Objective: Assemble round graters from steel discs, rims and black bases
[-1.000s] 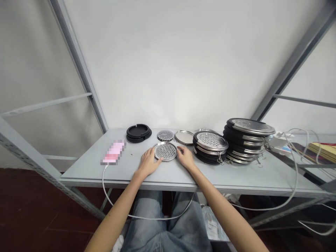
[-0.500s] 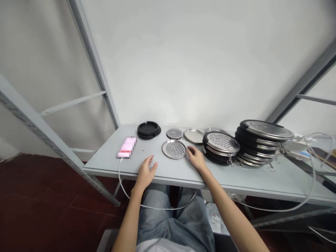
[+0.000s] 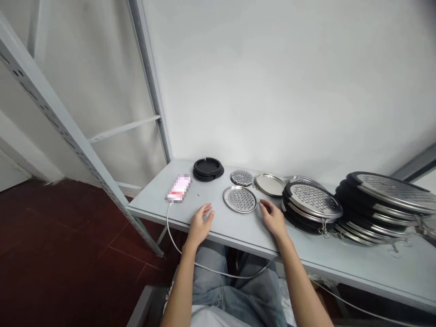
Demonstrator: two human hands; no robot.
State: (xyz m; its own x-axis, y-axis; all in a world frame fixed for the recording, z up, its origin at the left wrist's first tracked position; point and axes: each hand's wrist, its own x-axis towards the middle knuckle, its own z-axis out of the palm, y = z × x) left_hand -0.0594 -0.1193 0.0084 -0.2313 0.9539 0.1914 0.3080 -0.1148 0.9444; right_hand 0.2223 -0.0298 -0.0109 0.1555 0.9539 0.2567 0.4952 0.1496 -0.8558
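Note:
A round metal grater disc [image 3: 240, 199] with a raised rim lies flat on the table, between my two hands. My left hand [image 3: 200, 223] rests near the table's front edge, left of the disc, with thumb and fingers apart and nothing in it. My right hand [image 3: 273, 217] is just right of the disc, its fingers loosely curled and their tips close to the rim; I cannot tell whether they touch it. Behind the disc lie a smaller perforated grater disc [image 3: 241, 177] and a plain shiny round plate [image 3: 270, 184].
Black round rings [image 3: 208, 169] are stacked at the back left, behind a blurred phone [image 3: 179, 188] on a white cable [image 3: 169, 222]. At right stand a shorter stack of round graters [image 3: 311, 200] and a taller stack [image 3: 384, 200], with small metal clips. A metal shelf post [image 3: 68, 131] rises at left.
The head view has turned to the left, so the table and everything on it sit further right in the picture. Both hands keep nearly the same pose around the disc.

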